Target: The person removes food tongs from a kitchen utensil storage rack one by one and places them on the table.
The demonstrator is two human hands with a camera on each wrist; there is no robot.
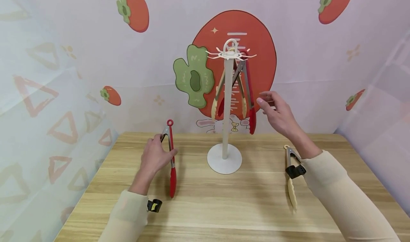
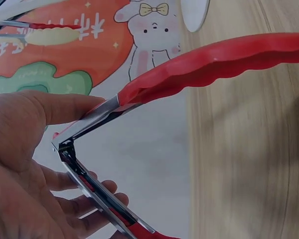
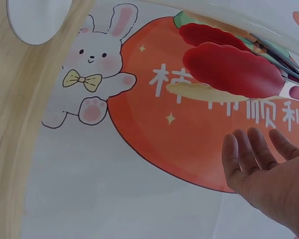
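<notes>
My left hand [image 1: 156, 154] grips red-tipped kitchen tongs [image 1: 173, 183] near their hinge. In the left wrist view, the thumb lies along one arm of these tongs [image 2: 214, 62] and the fingers along the other, with the arms spread apart. To the right of a white hanging rack [image 1: 227, 128], my right hand [image 1: 278, 115] is raised with relaxed fingers, holding nothing. Closest to it are other red-tipped tongs [image 1: 252, 121] hanging from the rack. In the right wrist view, their red head [image 3: 229, 69] appears above the fingers. Cream-tipped tongs [image 1: 214, 108] hang beside them.
Another pair of cream-tipped tongs [image 1: 292, 195] is at the right of the wooden table [image 1: 205, 206], partly hidden by the right wrist's black camera mount [image 1: 295, 171]. The rack's round base [image 1: 217, 162] stands mid-table. A patterned cloth backdrop [image 1: 160, 64] rises behind.
</notes>
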